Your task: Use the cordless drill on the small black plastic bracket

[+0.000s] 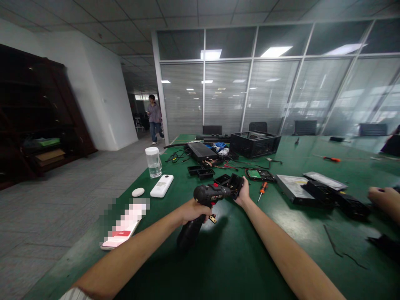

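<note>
Left hand (194, 211) grips drill (206, 193), right hand (245, 192) clasps black part (236, 183) at its nose, contact unclear; best keep drill square, brace black part against twisting.

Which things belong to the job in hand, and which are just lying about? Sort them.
Likely in the job:
cordless drill, in the left hand
black plastic part, in the right hand
orange-handled screwdriver, close by

Apparently lying about:
lidded bottle
smartphone
white oval object

head-worn view, facing forward and down, above table (240, 262)
</note>
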`<state>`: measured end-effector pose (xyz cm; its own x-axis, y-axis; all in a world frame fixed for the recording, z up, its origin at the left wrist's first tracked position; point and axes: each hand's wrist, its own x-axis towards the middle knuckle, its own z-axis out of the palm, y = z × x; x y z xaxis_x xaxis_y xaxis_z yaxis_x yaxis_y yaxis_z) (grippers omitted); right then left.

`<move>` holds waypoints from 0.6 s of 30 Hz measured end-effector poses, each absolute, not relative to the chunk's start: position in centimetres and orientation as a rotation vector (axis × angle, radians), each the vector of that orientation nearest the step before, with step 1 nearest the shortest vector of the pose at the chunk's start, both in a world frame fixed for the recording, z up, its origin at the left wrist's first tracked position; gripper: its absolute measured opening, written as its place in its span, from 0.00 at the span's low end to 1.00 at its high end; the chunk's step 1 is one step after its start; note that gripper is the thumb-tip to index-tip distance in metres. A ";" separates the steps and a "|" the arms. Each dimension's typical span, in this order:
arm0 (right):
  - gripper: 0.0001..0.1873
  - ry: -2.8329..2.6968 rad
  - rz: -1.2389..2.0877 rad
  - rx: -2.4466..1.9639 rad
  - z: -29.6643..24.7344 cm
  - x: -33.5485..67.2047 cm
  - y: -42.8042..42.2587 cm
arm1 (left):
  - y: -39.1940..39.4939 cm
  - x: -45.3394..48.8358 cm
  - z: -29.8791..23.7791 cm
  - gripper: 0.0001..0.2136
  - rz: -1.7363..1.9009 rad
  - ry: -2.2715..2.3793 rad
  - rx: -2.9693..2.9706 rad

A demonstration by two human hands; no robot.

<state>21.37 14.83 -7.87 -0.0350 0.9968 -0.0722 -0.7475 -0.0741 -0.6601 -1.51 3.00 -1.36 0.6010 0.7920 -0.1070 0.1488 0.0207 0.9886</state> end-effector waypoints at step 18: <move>0.27 -0.534 1.545 -0.641 -7.9 21.4 14.8 | 2.8 -1.5 -1.0 0.03 0.594 0.815 1.500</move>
<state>21.41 14.85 -7.87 -0.0266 0.9963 -0.0817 -0.7331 -0.0750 -0.6759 -1.49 2.79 -0.99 0.6160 0.7812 -0.1015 0.1426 0.0161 0.9896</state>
